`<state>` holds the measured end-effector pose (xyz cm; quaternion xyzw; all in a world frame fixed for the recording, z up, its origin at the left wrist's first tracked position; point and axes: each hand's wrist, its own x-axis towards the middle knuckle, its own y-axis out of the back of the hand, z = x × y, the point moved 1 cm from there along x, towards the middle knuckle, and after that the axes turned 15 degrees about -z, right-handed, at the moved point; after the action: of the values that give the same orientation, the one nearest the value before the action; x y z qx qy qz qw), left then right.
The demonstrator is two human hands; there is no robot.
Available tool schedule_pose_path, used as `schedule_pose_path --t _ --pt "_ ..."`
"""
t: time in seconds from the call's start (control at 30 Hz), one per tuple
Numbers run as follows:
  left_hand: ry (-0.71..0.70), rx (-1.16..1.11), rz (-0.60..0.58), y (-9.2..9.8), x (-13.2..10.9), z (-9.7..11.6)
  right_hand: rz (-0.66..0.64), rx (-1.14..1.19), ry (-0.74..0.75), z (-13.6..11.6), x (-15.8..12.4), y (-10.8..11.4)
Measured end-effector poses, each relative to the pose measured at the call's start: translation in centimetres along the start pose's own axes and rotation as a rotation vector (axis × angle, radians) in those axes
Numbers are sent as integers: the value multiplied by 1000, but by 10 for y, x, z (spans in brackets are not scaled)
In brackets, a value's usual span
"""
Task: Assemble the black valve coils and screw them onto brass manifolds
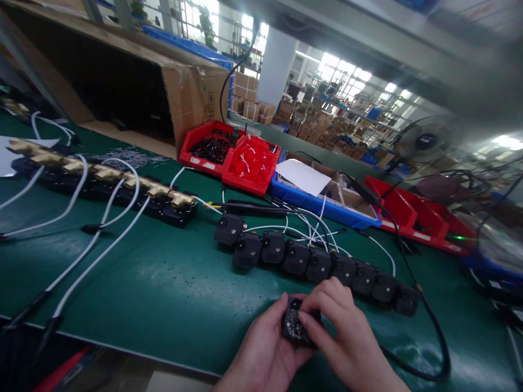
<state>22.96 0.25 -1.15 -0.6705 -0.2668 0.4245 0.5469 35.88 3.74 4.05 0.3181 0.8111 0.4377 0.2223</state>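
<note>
A small black housing (293,325) rests in my left hand (265,340), whose fingers close around its side and underside. Its upper face looks open, with shiny, speckled contents too blurred to name. My right hand (335,321) reaches over from the right, thumb and forefinger pinched at that face; what they pinch, if anything, is hidden. Just beyond my hands runs a row of similar black housings (296,258), several with white cables behind them. At the left, brass fittings (157,189) top another row of black housings (175,214), also with white cables.
A large cardboard box (192,103) stands back left. Red bins (249,169) hold black and red small parts. Beside them is a blue tray (318,198) with white paper (303,176). More red bins (417,218) stand right. A thick black cable (435,332) loops across the green table (183,294).
</note>
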Motion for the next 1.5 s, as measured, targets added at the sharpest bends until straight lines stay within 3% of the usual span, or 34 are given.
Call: schedule_pose_path --t 0.2,0.4,0.7,1.03,1.5 --pt "23 36 -21 4 7 1 169 -16 -69 25 0 18" --pt "57 51 -7 3 12 1 316 -178 -59 50 14 31" --pt "79 19 54 0 13 6 216 -442 2 51 32 35" --pt "104 -11 65 1 12 6 209 -367 -144 52 39 39" --pt "111 -30 40 5 13 9 223 -483 55 67 33 37"
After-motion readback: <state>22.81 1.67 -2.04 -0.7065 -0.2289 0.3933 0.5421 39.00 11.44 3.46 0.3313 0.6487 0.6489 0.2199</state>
